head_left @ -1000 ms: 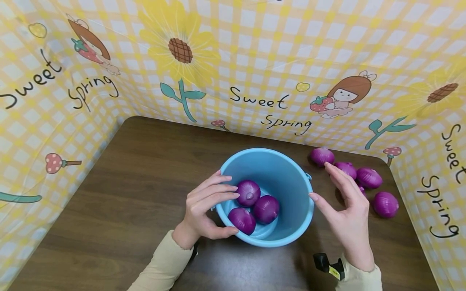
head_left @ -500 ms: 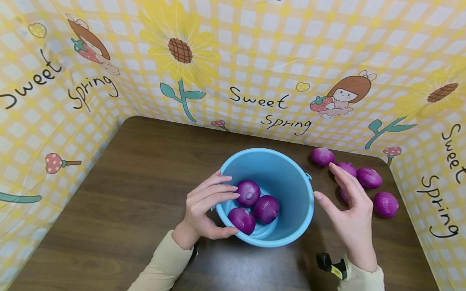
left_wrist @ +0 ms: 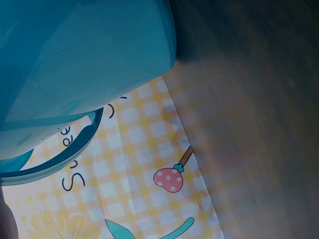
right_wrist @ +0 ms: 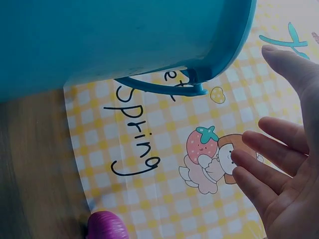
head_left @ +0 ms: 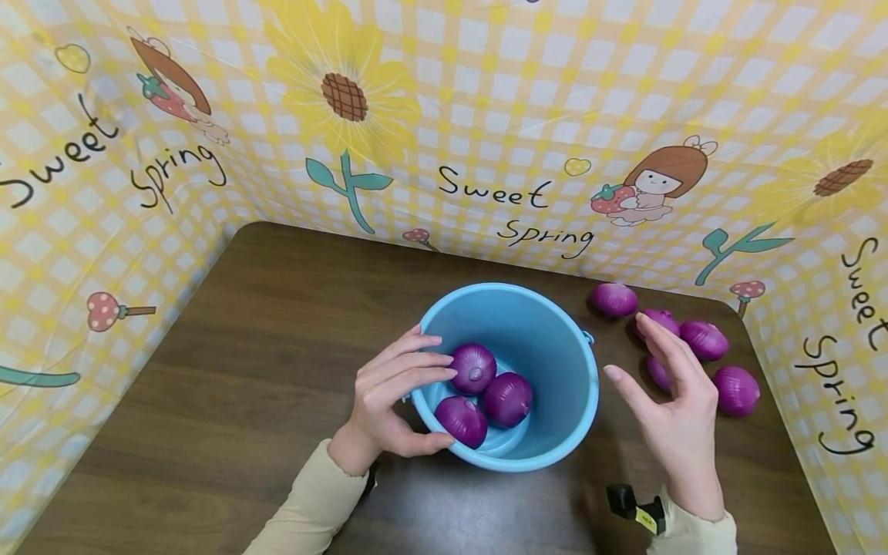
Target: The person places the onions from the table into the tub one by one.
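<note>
A light-blue bucket (head_left: 555, 347) stands upright on the table with three purple onions (head_left: 509, 399) at its bottom. My left hand (head_left: 388, 393) holds the bucket's left rim, its fingers reaching over the edge and its thumb on the near side. To the right of the bucket, my right hand (head_left: 676, 416) is held in the air, thumb and fingers spread, holding nothing. In the right wrist view, a gap separates this hand (right_wrist: 284, 179) from the bucket wall (right_wrist: 124, 40). Several more onions (head_left: 737, 391) lie beyond my right hand, which partly covers one onion (head_left: 659, 374).
The dark wooden table (head_left: 264, 347) stretches left of the bucket. A yellow checked cloth (head_left: 486, 139) with printed flowers and lettering walls in the back and both sides. The bucket's handle (right_wrist: 159, 87) hangs at its outer wall. A black wrist device (head_left: 634, 505) sits at my right cuff.
My right hand has moved off the bucket's right rim, drifting to the right toward the loose onions. My left hand, the bucket and the onions have stayed in place.
</note>
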Tool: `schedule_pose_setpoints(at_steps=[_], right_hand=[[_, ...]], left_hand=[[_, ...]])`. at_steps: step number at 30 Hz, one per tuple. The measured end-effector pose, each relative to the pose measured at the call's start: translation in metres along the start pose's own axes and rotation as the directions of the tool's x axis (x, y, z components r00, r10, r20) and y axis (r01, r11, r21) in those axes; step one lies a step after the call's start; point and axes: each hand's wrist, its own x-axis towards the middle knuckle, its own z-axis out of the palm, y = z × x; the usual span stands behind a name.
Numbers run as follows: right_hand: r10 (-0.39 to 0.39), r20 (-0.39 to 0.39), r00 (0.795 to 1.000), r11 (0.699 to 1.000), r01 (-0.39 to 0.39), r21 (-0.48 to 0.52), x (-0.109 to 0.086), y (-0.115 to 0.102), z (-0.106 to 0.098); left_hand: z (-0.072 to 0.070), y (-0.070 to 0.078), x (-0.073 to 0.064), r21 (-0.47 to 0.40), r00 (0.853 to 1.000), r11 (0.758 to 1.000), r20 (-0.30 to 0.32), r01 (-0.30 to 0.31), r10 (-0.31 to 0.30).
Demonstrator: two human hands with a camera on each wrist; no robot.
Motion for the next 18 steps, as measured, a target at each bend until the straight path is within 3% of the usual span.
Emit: schedule_pose_setpoints(at_steps=[18], right_hand=[[0.057, -0.033, 0.998, 0.996, -0.059, -0.061, 0.000, 0.014, -0.009]], left_hand=[[0.000, -0.001, -0.001, -0.004, 1.000, 1.000, 0.007, 0.009, -0.009]])
